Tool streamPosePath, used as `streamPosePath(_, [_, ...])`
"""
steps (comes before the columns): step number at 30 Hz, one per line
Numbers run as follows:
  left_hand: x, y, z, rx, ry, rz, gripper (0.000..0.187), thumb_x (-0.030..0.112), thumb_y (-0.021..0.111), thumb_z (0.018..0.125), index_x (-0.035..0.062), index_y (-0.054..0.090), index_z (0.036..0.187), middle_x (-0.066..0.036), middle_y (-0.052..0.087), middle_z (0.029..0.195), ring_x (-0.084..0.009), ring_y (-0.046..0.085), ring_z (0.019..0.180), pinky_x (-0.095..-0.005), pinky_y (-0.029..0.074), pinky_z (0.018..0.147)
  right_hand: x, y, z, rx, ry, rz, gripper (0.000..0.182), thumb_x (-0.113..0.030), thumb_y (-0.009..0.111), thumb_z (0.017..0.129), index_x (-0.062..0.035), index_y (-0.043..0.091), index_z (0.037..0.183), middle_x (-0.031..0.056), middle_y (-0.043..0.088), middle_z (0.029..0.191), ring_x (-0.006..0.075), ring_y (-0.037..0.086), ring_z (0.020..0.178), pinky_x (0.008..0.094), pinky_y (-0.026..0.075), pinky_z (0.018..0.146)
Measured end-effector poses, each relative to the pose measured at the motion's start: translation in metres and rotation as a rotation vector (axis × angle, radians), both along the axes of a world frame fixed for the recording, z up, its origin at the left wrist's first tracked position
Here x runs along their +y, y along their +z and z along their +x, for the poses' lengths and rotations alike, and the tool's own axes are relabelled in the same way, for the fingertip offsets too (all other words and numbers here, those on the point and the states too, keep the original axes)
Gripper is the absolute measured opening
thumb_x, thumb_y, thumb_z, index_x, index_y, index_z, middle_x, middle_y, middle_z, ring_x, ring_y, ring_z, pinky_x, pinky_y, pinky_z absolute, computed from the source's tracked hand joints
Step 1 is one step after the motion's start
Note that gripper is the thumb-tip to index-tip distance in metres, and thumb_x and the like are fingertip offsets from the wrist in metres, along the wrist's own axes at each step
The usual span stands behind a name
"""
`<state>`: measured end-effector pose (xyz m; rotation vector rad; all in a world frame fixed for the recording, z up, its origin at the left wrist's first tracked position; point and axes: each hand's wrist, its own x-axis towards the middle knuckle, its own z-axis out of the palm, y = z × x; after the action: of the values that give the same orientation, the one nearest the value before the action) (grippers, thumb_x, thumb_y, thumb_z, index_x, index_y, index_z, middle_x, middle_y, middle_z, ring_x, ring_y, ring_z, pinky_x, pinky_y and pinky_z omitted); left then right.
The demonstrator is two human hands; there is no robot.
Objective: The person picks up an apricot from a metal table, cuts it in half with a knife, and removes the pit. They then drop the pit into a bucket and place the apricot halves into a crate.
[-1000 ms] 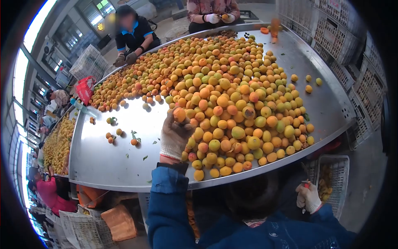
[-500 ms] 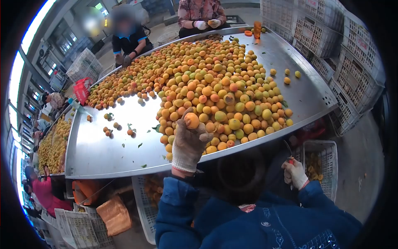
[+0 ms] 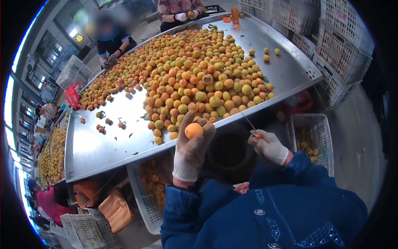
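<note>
At the near edge of the shiny steel table (image 3: 99,145), the white-gloved left hand (image 3: 188,153) cradles a round orange fruit (image 3: 194,130), probably for exposure; the white-gloved right hand (image 3: 269,147) grips a slim, red-handled metal knife (image 3: 254,133), blade clear.

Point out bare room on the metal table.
Metal table, left: a patch between the loose leafy fruits and the near edge, with leaf scraps. Right: a patch between the fruit pile, four loose fruits and the right end. The middle is crowded, nearly to the near edge.
</note>
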<state>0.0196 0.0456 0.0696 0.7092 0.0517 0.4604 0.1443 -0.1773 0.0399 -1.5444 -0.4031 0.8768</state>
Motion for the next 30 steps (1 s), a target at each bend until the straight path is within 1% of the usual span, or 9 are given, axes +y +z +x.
streamPosePath(3, [-0.016,-0.009,-0.009,0.107,-0.042,-0.108,0.06,0.002,0.056,0.09,0.0044,0.03,0.144,-0.018,0.051,0.125,-0.0323,0.056,0.117,-0.0413,0.045,0.105,0.018,0.015,-0.01,-0.206,0.08,0.074,0.012,-0.014,0.061,0.091,-0.007,0.056,0.099,-0.0012,0.054,0.072,0.0071,0.052,0.06,0.0227,0.044,0.055])
streamPosePath(4, [-0.023,-0.01,-0.012,0.135,-0.039,-0.12,0.059,0.007,0.058,0.091,0.0018,0.03,0.143,-0.021,0.05,0.126,-0.0332,0.056,0.117,-0.0424,0.044,0.105,0.022,0.021,-0.014,-0.415,0.124,0.112,0.017,-0.011,0.063,0.089,-0.0059,0.057,0.104,0.0022,0.06,0.077,0.0087,0.057,0.064,0.0237,0.047,0.057])
streamPosePath(8, [-0.042,-0.023,-0.013,0.187,-0.161,-0.158,0.057,0.033,0.055,0.097,-0.0001,0.035,0.139,-0.021,0.052,0.126,-0.0319,0.053,0.12,-0.0388,0.043,0.104,0.033,0.042,-0.021,-0.447,0.211,-0.002,0.039,-0.012,0.075,0.081,-0.0062,0.057,0.116,0.0058,0.066,0.092,0.0124,0.064,0.083,0.0282,0.052,0.073])
streamPosePath(11, [-0.056,-0.033,-0.011,0.301,-0.142,0.154,0.057,0.043,0.039,0.101,-0.0007,0.038,0.138,-0.018,0.051,0.131,-0.0307,0.05,0.123,-0.0413,0.04,0.105,0.035,0.034,-0.026,-0.586,0.264,0.067,0.054,-0.024,0.077,0.078,-0.0084,0.054,0.124,0.016,0.067,0.102,0.0294,0.067,0.097,0.0344,0.051,0.084])
streamPosePath(16, [-0.071,-0.027,-0.013,0.225,-0.3,-0.295,0.06,0.05,0.034,0.101,-0.0002,0.042,0.133,-0.017,0.052,0.13,-0.0276,0.05,0.122,-0.0398,0.04,0.105,0.025,0.028,-0.026,-0.389,0.189,0.085,0.041,-0.02,0.074,0.083,-0.0058,0.058,0.118,0.0106,0.067,0.101,0.0182,0.065,0.094,0.0299,0.05,0.085])
streamPosePath(20, [-0.072,-0.046,-0.011,0.328,-0.217,-0.313,0.062,0.052,0.037,0.1,0.0,0.043,0.132,-0.017,0.052,0.128,-0.0291,0.053,0.119,-0.0413,0.04,0.105,0.021,0.023,-0.022,-0.249,0.164,0.177,0.029,-0.016,0.072,0.086,-0.0032,0.061,0.109,0.0039,0.066,0.098,0.0076,0.057,0.09,0.0248,0.048,0.083])
streamPosePath(22, [-0.076,-0.047,-0.013,0.347,-0.187,-0.083,0.063,0.055,0.04,0.098,0.0007,0.044,0.131,-0.017,0.055,0.124,-0.0298,0.055,0.114,-0.0423,0.042,0.103,0.021,0.025,-0.022,-0.248,0.172,0.126,0.028,-0.017,0.072,0.086,-0.0033,0.062,0.108,0.0038,0.066,0.095,0.0077,0.058,0.089,0.0251,0.049,0.082])
streamPosePath(27, [-0.085,-0.053,-0.017,0.355,-0.167,-0.239,0.058,0.05,0.046,0.098,0.0,0.049,0.125,-0.014,0.059,0.116,-0.026,0.059,0.106,-0.0397,0.046,0.097,0.019,0.029,-0.029,-0.223,0.193,0.034,0.028,-0.014,0.072,0.085,-0.0029,0.062,0.108,0.0038,0.065,0.094,0.0108,0.06,0.089,0.0276,0.05,0.082])
streamPosePath(30, [-0.09,-0.055,-0.019,0.338,-0.162,-0.258,0.052,0.044,0.051,0.098,-0.0014,0.051,0.123,-0.013,0.061,0.112,-0.0244,0.061,0.102,-0.0384,0.049,0.094,0.019,0.025,-0.03,-0.444,0.226,-0.046,0.026,-0.015,0.071,0.086,-0.0025,0.062,0.107,0.0028,0.065,0.09,0.0103,0.061,0.083,0.0259,0.051,0.076])
